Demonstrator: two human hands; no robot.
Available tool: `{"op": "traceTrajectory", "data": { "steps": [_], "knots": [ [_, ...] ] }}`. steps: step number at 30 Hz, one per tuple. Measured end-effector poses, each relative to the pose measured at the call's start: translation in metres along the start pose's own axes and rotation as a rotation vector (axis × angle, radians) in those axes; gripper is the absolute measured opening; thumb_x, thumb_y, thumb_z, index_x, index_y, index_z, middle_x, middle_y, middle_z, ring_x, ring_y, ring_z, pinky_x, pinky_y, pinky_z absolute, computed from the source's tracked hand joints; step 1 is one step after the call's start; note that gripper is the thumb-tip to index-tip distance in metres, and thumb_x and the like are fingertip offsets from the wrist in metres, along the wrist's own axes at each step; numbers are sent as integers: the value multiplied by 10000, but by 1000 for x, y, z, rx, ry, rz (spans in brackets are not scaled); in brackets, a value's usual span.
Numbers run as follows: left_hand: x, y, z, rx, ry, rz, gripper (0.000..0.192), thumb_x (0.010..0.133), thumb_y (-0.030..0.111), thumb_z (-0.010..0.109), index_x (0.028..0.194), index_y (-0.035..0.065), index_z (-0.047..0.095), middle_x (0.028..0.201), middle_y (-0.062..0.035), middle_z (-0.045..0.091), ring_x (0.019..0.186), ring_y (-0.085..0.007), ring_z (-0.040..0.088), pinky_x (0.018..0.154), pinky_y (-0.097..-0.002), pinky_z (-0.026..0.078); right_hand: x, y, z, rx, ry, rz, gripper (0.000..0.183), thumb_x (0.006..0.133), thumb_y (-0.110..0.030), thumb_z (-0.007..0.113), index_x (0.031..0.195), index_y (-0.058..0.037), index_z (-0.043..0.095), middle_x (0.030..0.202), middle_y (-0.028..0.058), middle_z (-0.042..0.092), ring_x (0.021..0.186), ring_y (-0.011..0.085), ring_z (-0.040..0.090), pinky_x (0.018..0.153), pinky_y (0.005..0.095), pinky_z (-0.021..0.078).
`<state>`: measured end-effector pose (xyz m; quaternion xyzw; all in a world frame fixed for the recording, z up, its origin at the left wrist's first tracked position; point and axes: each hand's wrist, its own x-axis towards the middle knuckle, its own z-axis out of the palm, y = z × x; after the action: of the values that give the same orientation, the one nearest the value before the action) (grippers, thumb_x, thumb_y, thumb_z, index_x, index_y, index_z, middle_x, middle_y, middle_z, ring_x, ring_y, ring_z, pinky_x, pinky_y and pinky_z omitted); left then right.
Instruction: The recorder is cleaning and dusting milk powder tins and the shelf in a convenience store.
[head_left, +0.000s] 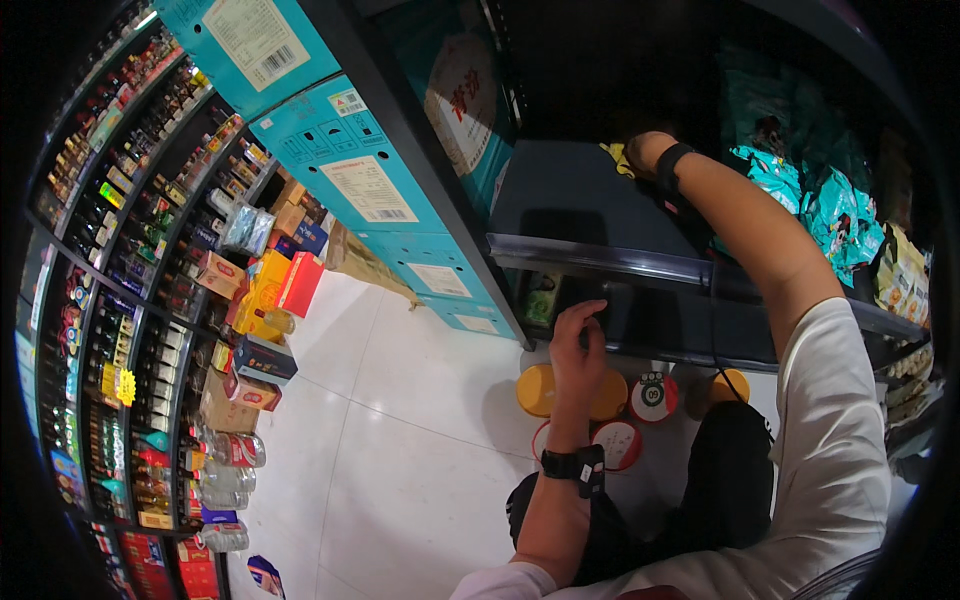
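My right hand (649, 151) reaches deep over a dark metal shelf board (592, 202), its fingers closed on a crumpled yellow cloth (616, 159) that lies against the board. Part of the cloth and most of the fingertips are hidden. Lower down, my left hand (579, 349) hovers in front of the shelf's lower level with fingers loosely apart and nothing in them. To the right of my right forearm, teal snack bags (840, 217) stand on the same shelf. A small green package (541, 298) sits on the level below.
Stacked teal cartons (367, 187) rise left of the dark shelf post (420, 135). Yellow-lidded tubs (535, 390) and red-and-white round tubs (616, 444) are on the floor by my knees. Across the tiled aisle (405, 420) are bottle shelves (142, 247), with boxes and jugs (225, 480) before them.
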<state>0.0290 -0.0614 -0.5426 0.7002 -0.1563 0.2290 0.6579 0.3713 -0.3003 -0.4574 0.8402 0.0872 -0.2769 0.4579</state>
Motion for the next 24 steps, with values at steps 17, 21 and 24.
{"op": "traceTrajectory", "data": {
  "steps": [17,21,24],
  "knots": [
    [-14,14,20,70,-62,-66,316,901,-70,526,1130,73,692,960,-86,653,788,-133,601,701,-257,480,-109,-68,-87,1100,525,-395,683,1036,-497,350,1615,-180,173,1665,95,197,1513,306,229,1225,428,212],
    [-14,16,15,122,-67,-61,309,914,-70,520,1128,76,688,991,-90,671,793,-139,611,690,-261,478,-119,-37,-52,1173,219,44,449,1067,-198,363,1506,-136,436,1492,121,494,1046,345,687,908,517,562],
    [-11,16,24,121,-58,-53,306,917,-69,515,1125,75,687,1012,-93,683,795,-144,618,685,-261,476,-83,-28,-37,600,112,135,404,1042,-210,451,1424,-138,559,1406,92,595,1090,326,680,944,485,547]
  ]
}}
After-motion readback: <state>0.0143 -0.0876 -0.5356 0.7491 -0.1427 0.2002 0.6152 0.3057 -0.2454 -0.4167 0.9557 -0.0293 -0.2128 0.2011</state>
